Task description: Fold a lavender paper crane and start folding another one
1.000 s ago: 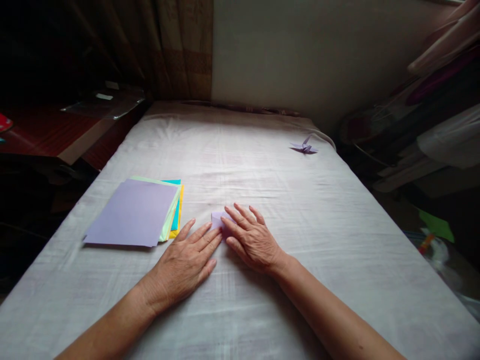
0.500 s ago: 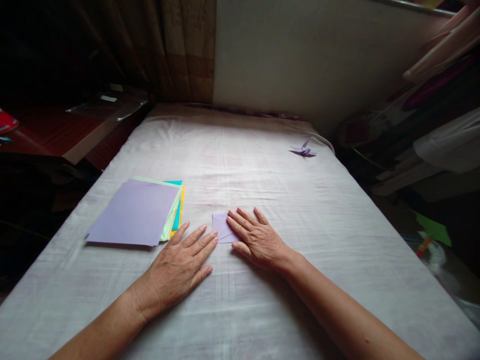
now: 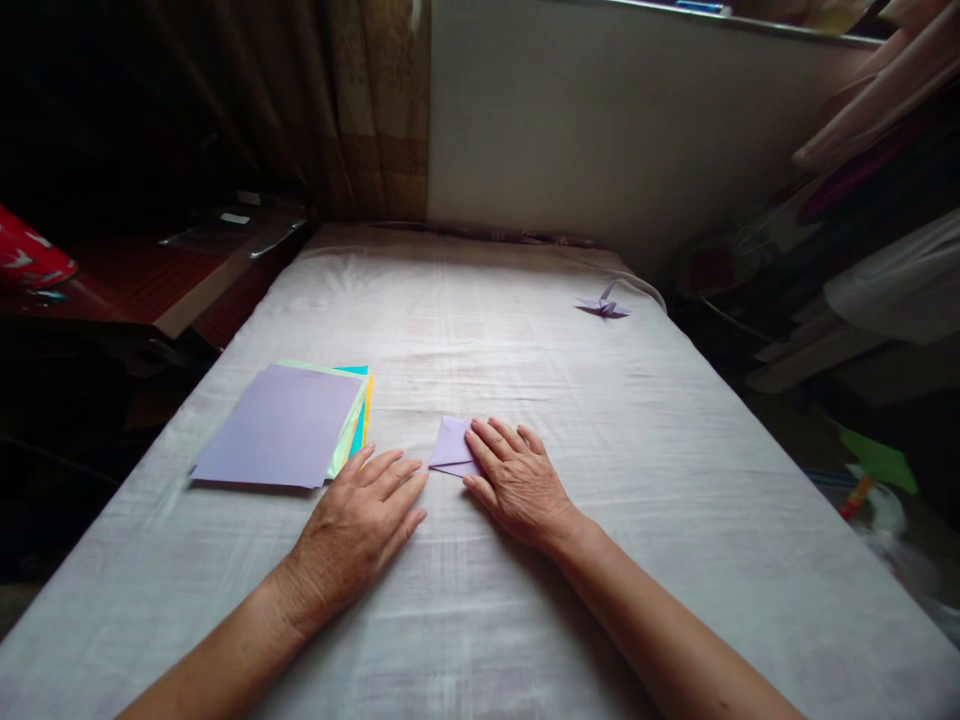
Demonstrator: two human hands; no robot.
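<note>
A small folded piece of purple paper (image 3: 453,446) lies flat on the cloth-covered surface (image 3: 480,350), a diagonal crease line showing on it. My right hand (image 3: 517,480) rests over its right part with the fingers stretched out, hiding that side. Just left of the folded paper, my left hand (image 3: 364,515) lies open, its fingertips close to the paper's edge but apart from it. Beyond my left hand is a stack of square coloured paper (image 3: 277,425), purple on top, with green, blue and yellow edges peeking out at the right.
A folded purple paper crane (image 3: 604,303) sits at the far right of the surface. At the left stands a dark red-brown table (image 3: 142,285) with a red container (image 3: 30,255) and a clear plastic sleeve (image 3: 240,232). Clothes (image 3: 900,280) hang at the right.
The folded purple paper has turned on the surface, so a corner now points toward my left hand. Both hands have shifted only slightly. The camera view has tilted a little.
</note>
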